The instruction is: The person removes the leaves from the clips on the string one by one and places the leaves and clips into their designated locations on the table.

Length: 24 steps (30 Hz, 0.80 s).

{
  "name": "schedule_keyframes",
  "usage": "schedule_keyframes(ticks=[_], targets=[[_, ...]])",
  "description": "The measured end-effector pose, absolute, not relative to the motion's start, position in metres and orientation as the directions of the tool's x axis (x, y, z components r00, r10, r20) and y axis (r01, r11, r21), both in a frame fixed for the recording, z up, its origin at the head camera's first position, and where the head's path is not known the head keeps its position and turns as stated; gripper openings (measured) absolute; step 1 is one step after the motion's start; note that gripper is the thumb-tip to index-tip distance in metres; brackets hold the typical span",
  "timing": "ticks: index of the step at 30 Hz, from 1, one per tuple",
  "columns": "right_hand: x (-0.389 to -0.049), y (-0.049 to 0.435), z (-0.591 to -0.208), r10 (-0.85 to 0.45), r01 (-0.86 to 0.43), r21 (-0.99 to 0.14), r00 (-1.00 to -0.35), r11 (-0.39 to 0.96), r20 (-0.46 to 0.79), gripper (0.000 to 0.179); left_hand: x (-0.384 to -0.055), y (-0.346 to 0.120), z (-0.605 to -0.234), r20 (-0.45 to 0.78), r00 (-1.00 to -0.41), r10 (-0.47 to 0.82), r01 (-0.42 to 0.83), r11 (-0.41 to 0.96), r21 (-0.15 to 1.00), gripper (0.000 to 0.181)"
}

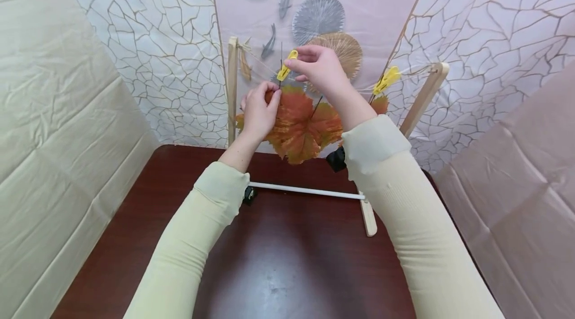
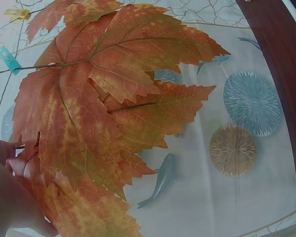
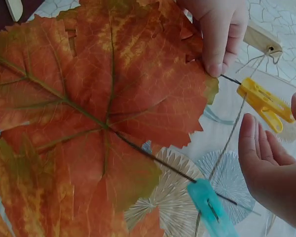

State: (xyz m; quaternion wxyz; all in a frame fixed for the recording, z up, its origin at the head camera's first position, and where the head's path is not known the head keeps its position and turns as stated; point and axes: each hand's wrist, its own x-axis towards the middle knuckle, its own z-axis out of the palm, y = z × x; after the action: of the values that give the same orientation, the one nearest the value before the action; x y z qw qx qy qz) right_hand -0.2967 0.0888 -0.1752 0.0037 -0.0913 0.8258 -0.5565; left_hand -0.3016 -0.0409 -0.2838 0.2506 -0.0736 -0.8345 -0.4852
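Observation:
My left hand (image 1: 261, 109) pinches the stem of an orange autumn leaf (image 3: 182, 39) between thumb and finger. Just beyond those fingertips, a yellow clothespin (image 3: 261, 101) sits on the stem and a thin string (image 3: 230, 133). The right hand (image 1: 321, 67) is around the clothespin's handle end, its fingers loosely spread and apart from it in the right wrist view. Another large orange leaf (image 3: 108, 98) hangs by its stem from a teal clothespin (image 3: 212, 207). Further right, a second yellow clothespin (image 1: 387, 79) holds a leaf partly hidden by the right arm.
Wooden posts stand left (image 1: 232, 89) and right (image 1: 424, 99), with the string tied between them. A white rod (image 1: 307, 190) runs low across the dark red table (image 1: 278, 259). Black clamps (image 1: 336, 159) sit near the posts. Patterned cloth hangs behind, pale cloth at both sides.

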Motion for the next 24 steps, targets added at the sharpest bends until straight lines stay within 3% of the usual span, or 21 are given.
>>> schedule_keyframes(ticks=[5, 24], targets=[[-0.3005, 0.0828, -0.1762, -0.121, -0.144, -0.926, -0.987, 0.348, 0.108, 0.039, -0.3007, -0.0431, -0.2834, 0.482, -0.87, -0.108, 0.369, 0.506, 0.78, 0.019], [-0.3021, 0.0848, -0.1759, -0.048, -0.205, -0.909, -0.978, 0.363, 0.202, 0.027, -0.3007, -0.0497, -0.283, 0.489, -0.866, -0.105, 0.377, 0.508, 0.775, 0.017]])
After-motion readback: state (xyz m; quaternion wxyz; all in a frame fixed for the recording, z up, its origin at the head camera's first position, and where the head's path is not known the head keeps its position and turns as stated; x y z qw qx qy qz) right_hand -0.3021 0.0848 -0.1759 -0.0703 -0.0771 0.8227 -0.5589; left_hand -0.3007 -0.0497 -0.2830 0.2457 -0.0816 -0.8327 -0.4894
